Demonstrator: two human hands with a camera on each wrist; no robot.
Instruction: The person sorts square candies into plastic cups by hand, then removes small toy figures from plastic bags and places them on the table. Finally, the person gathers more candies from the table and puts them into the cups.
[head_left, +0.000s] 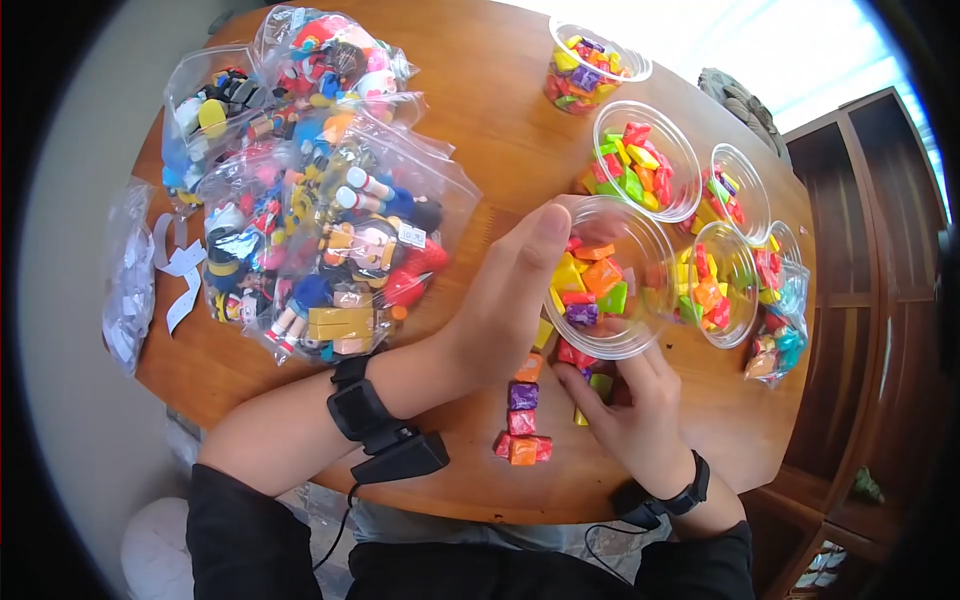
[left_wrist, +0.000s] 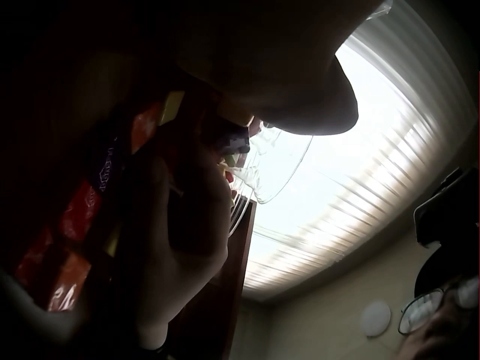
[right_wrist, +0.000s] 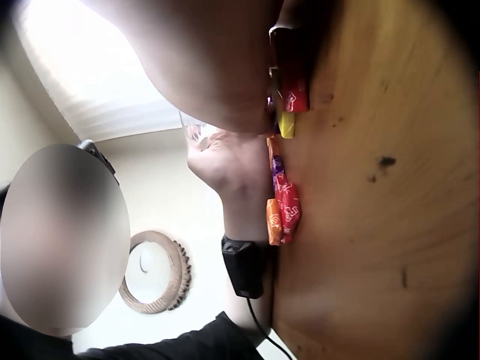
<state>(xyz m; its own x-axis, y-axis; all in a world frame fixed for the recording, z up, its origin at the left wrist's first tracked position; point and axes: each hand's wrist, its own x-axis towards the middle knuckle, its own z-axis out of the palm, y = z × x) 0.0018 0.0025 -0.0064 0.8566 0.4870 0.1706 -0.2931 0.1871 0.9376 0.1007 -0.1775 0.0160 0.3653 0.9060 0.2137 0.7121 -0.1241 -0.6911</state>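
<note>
My left hand (head_left: 515, 285) grips a clear round cup (head_left: 625, 335) by its side, tilted, with wrapped candies in red, orange, yellow, green and purple inside. Below the cup, my right hand (head_left: 640, 410) has its thumb and fingers at a red candy (head_left: 572, 353), pinching it, with green and yellow candies beside it. To the left runs a row of wrapped candies, with a purple one (head_left: 523, 397) and an orange one (head_left: 523, 451) at its near end. The right wrist view shows the row's red candy (right_wrist: 288, 210) lying on the wood.
Bags of toy figures (head_left: 330, 230) cover the table's left side, beside white paper strips (head_left: 183, 262). More candy cups stand at the back and right, among them a far cup (head_left: 580, 75). A small bag (head_left: 778, 345) lies near the right edge. Dark shelves (head_left: 860, 300) stand beyond.
</note>
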